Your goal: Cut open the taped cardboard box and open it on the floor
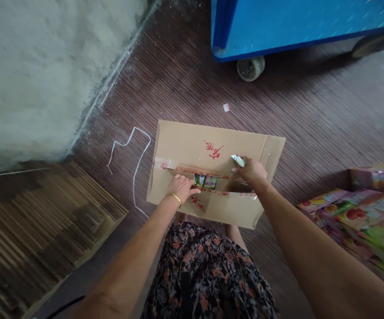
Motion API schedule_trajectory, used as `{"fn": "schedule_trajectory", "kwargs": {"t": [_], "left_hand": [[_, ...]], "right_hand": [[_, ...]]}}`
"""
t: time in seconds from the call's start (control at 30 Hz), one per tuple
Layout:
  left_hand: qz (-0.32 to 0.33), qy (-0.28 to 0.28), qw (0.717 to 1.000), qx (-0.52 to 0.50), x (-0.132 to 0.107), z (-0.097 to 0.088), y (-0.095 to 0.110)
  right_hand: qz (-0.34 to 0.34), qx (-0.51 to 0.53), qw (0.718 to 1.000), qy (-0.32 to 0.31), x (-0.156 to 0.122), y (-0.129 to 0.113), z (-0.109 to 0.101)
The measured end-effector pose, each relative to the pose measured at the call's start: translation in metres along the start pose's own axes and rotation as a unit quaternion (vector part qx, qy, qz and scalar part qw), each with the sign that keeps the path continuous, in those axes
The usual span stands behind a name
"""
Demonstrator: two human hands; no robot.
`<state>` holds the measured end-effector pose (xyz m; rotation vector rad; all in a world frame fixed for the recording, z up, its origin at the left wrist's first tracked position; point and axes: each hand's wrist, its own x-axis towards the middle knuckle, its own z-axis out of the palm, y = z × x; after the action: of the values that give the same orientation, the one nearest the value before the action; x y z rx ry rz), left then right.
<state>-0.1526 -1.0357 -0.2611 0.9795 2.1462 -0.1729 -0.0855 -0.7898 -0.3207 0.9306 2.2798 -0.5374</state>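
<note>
A brown cardboard box (pixel 192 141) with red print lies on the floor in front of me. Its taped top seam is slit and the flaps gape a little, showing colourful packets (pixel 205 180) inside. My left hand (pixel 182 187) presses on the near flap beside the gap, fingers curled over its edge. My right hand (pixel 251 170) rests on the right part of the seam, closed round a small utility knife (pixel 237 160) whose blade points to the upper left.
A white plastic strap (pixel 135 155) lies on the floor left of the box. Flattened cardboard (pixel 42 221) is stacked at the left. A blue wheeled cart (pixel 278 31) stands behind. Colourful packaged goods (pixel 364 212) sit at the right.
</note>
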Motion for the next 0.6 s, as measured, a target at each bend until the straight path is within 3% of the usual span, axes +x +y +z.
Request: {"fn": "schedule_trajectory", "kwargs": {"t": [0.13, 0.23, 0.33, 0.43, 0.6], "left_hand": [[-0.026, 0.036, 0.999, -0.024, -0.070, 0.019, 0.023], [-0.045, 0.020, 0.998, -0.048, -0.140, 0.043, 0.043], [-0.058, 0.018, 0.994, -0.094, -0.188, 0.067, 0.054], [-0.067, -0.002, 0.987, -0.146, -0.204, 0.081, 0.055], [-0.114, -0.069, 0.980, -0.147, -0.196, 0.085, 0.057]], "right_hand": [[0.008, -0.001, 1.000, 0.006, 0.006, 0.002, 0.003], [0.016, 0.000, 1.000, 0.003, 0.005, -0.002, 0.004], [0.005, -0.007, 1.000, -0.007, -0.009, -0.005, 0.005], [0.008, 0.004, 1.000, 0.012, -0.034, 0.009, 0.012], [0.069, 0.076, 0.993, 0.062, -0.095, 0.072, 0.055]]}}
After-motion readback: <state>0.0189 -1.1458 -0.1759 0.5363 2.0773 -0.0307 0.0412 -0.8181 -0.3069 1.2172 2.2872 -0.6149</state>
